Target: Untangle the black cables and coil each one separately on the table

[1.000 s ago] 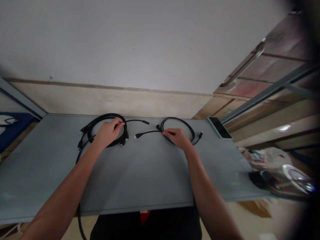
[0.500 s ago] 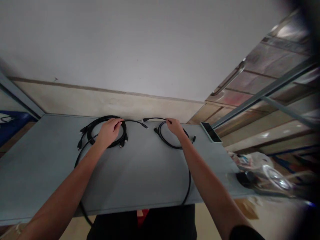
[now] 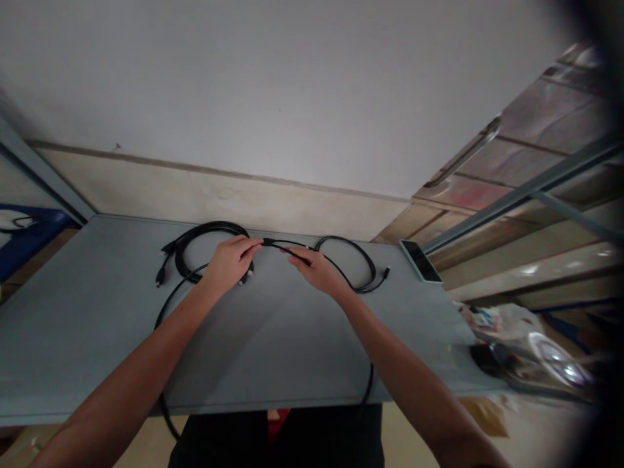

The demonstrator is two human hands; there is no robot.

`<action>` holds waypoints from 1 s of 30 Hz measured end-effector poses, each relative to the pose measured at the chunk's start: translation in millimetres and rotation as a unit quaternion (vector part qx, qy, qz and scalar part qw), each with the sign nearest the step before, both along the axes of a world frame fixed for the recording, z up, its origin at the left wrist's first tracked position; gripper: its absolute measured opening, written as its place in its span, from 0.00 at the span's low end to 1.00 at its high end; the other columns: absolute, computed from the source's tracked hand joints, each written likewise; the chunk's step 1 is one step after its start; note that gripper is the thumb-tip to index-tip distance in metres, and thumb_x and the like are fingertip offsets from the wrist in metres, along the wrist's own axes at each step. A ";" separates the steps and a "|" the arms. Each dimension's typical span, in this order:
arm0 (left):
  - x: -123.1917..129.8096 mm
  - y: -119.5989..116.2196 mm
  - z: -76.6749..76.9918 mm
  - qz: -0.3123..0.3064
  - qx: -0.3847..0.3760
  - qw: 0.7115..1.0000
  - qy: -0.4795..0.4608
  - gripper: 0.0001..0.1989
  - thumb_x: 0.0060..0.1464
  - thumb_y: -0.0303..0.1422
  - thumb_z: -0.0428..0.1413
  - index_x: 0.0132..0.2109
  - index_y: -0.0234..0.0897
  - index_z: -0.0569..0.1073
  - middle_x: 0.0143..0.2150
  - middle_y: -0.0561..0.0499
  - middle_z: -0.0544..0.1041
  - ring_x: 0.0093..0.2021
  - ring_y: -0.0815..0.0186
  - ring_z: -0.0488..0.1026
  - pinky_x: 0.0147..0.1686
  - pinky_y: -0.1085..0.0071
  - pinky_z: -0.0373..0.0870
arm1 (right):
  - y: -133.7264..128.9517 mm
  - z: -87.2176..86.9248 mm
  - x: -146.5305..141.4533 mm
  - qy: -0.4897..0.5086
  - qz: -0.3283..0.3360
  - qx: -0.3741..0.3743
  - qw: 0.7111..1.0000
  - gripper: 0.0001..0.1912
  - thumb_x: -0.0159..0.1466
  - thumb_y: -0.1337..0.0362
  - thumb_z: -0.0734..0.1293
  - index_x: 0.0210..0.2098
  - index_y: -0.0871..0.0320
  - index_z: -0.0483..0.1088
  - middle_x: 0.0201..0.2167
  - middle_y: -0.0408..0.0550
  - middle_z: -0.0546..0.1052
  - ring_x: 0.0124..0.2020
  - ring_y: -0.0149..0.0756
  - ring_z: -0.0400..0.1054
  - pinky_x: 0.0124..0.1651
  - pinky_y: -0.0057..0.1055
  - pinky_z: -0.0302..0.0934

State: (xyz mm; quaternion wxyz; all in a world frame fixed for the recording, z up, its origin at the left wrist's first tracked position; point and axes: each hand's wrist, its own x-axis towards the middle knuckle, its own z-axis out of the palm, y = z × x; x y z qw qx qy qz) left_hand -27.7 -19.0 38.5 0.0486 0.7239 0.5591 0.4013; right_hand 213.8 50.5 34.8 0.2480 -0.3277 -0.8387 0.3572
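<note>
My left hand (image 3: 234, 261) is closed in a pinch round a black cable, and a black plug (image 3: 268, 242) shows just past its fingertips. Close by on the right, my right hand (image 3: 318, 268) pinches a black cable too, its fingers pointing left. Two thin cable lengths run between the hands. Behind my left hand lies a coiled black cable (image 3: 182, 250) with several plugs, partly hidden by that hand. A looser cable loop (image 3: 371, 263) lies beyond my right hand. One cable length (image 3: 168, 305) hangs over the table's front edge on the left.
The grey table (image 3: 273, 351) backs onto a pale wall (image 3: 273, 201). A phone (image 3: 420, 260) lies at the right rear corner beside a metal frame post (image 3: 526, 188). On the right edge stand a dark object (image 3: 487, 359) and clear plastic items (image 3: 517, 318), blurred.
My hands have come closer together; the left moved right and the right moved left. The cable ends they hold now meet or overlap between them. The right cable loop has shifted and opened.
</note>
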 end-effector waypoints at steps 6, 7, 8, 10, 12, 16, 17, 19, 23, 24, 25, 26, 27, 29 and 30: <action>-12.5 3.1 -0.3 -0.107 -0.163 0.981 0.012 0.11 0.60 0.37 0.56 0.44 0.42 0.82 0.40 0.48 0.83 0.39 0.61 0.79 0.40 0.67 0.73 | 33.4 12.4 54.2 -0.060 -0.031 -0.036 0.997 0.13 0.61 0.55 0.68 0.35 0.55 0.81 0.28 0.48 0.79 0.30 0.37 0.70 0.31 0.30 0.60; -14.1 3.3 -0.6 -0.116 -0.190 0.975 0.002 0.11 0.59 0.36 0.56 0.44 0.42 0.82 0.41 0.47 0.83 0.38 0.61 0.79 0.39 0.67 0.73 | 40.0 14.2 66.0 -0.077 -0.025 -0.063 0.995 0.14 0.60 0.53 0.69 0.33 0.57 0.81 0.22 0.46 0.75 0.25 0.34 0.66 0.27 0.28 0.56; -15.5 3.3 -0.7 -0.119 -0.207 0.971 -0.007 0.11 0.59 0.35 0.56 0.44 0.41 0.82 0.41 0.47 0.83 0.38 0.61 0.79 0.39 0.67 0.73 | 46.0 15.8 77.5 -0.088 -0.023 -0.089 0.992 0.16 0.60 0.52 0.68 0.32 0.58 0.80 0.18 0.44 0.71 0.21 0.31 0.61 0.24 0.27 0.52; -18.0 3.4 0.3 -0.111 -0.217 0.970 -0.018 0.13 0.58 0.34 0.56 0.45 0.39 0.82 0.42 0.46 0.83 0.39 0.60 0.80 0.40 0.68 0.72 | 56.3 18.0 98.1 -0.084 -0.040 -0.117 0.989 0.19 0.60 0.50 0.68 0.32 0.61 0.80 0.15 0.41 0.66 0.18 0.27 0.55 0.22 0.26 0.47; -20.3 3.6 2.6 -0.102 -0.222 0.969 -0.020 0.14 0.58 0.35 0.55 0.46 0.36 0.82 0.43 0.44 0.83 0.41 0.60 0.79 0.40 0.69 0.72 | 65.2 19.0 115.8 -0.065 -0.085 -0.106 0.989 0.20 0.58 0.50 0.68 0.32 0.62 0.79 0.17 0.41 0.66 0.19 0.26 0.54 0.22 0.25 0.46; -21.4 4.5 8.1 -0.088 -0.251 0.964 -0.029 0.17 0.58 0.38 0.54 0.49 0.36 0.81 0.42 0.45 0.83 0.38 0.62 0.79 0.37 0.71 0.71 | 83.7 15.8 145.0 -0.012 -0.188 -0.060 0.980 0.17 0.57 0.51 0.70 0.32 0.61 0.78 0.16 0.39 0.62 0.18 0.25 0.52 0.22 0.25 0.45; -20.8 4.7 9.0 -0.084 -0.254 0.963 -0.036 0.17 0.58 0.38 0.54 0.50 0.36 0.80 0.41 0.45 0.83 0.37 0.62 0.79 0.37 0.71 0.71 | 88.7 13.7 151.4 0.020 -0.216 -0.047 0.975 0.17 0.57 0.52 0.70 0.31 0.61 0.78 0.15 0.38 0.61 0.18 0.25 0.51 0.22 0.25 0.45; -19.5 4.9 10.0 -0.079 -0.254 0.962 -0.054 0.18 0.58 0.38 0.55 0.50 0.35 0.80 0.41 0.45 0.83 0.37 0.62 0.78 0.37 0.71 0.71 | 98.5 8.7 163.2 0.099 -0.267 -0.024 0.958 0.15 0.56 0.53 0.70 0.29 0.60 0.76 0.15 0.37 0.60 0.17 0.25 0.51 0.21 0.25 0.45; -20.9 4.5 9.8 -0.082 -0.268 0.956 -0.085 0.19 0.57 0.39 0.55 0.50 0.36 0.80 0.41 0.46 0.83 0.37 0.62 0.78 0.37 0.70 0.70 | 113.3 4.7 182.4 0.241 -0.340 0.031 0.909 0.14 0.56 0.53 0.71 0.28 0.59 0.73 0.15 0.36 0.58 0.17 0.26 0.49 0.20 0.26 0.45; -22.4 4.4 9.6 -0.081 -0.270 0.955 -0.095 0.19 0.57 0.40 0.55 0.50 0.36 0.80 0.40 0.46 0.83 0.37 0.62 0.78 0.37 0.71 0.70 | 115.1 6.0 186.3 0.273 -0.356 0.049 0.893 0.14 0.57 0.52 0.70 0.29 0.58 0.73 0.15 0.35 0.57 0.17 0.26 0.48 0.21 0.27 0.46; -24.0 4.5 9.2 -0.080 -0.271 0.953 -0.106 0.19 0.57 0.41 0.55 0.50 0.36 0.80 0.38 0.47 0.83 0.36 0.62 0.77 0.36 0.71 0.69 | 115.9 8.1 189.6 0.301 -0.371 0.066 0.876 0.14 0.58 0.52 0.70 0.29 0.58 0.72 0.15 0.34 0.56 0.17 0.26 0.47 0.21 0.27 0.46; -25.5 4.8 8.5 -0.075 -0.271 0.952 -0.118 0.19 0.57 0.42 0.55 0.48 0.36 0.81 0.36 0.47 0.82 0.35 0.62 0.76 0.35 0.71 0.68 | 115.5 10.5 192.1 0.326 -0.386 0.082 0.859 0.14 0.59 0.52 0.69 0.29 0.58 0.71 0.15 0.33 0.54 0.17 0.26 0.46 0.21 0.27 0.46; -26.8 5.4 7.3 -0.066 -0.270 0.951 -0.133 0.19 0.56 0.43 0.56 0.46 0.35 0.81 0.34 0.48 0.81 0.34 0.63 0.75 0.33 0.71 0.67 | 113.7 12.7 193.7 0.350 -0.399 0.095 0.842 0.14 0.60 0.52 0.68 0.28 0.57 0.70 0.15 0.33 0.53 0.17 0.26 0.46 0.21 0.28 0.46; -28.3 7.4 3.0 -0.039 -0.267 0.949 -0.164 0.19 0.55 0.45 0.56 0.42 0.34 0.82 0.29 0.49 0.79 0.29 0.64 0.72 0.29 0.72 0.64 | 106.0 15.2 193.1 0.369 -0.410 0.103 0.828 0.14 0.61 0.52 0.68 0.28 0.57 0.70 0.15 0.32 0.52 0.16 0.25 0.46 0.21 0.28 0.47; -28.4 8.7 -0.1 -0.023 -0.264 0.947 -0.182 0.19 0.55 0.45 0.56 0.41 0.34 0.82 0.27 0.50 0.77 0.26 0.65 0.70 0.26 0.72 0.62 | 100.1 14.9 190.9 0.362 -0.406 0.099 0.833 0.15 0.61 0.52 0.68 0.29 0.58 0.70 0.15 0.33 0.54 0.16 0.25 0.47 0.20 0.27 0.48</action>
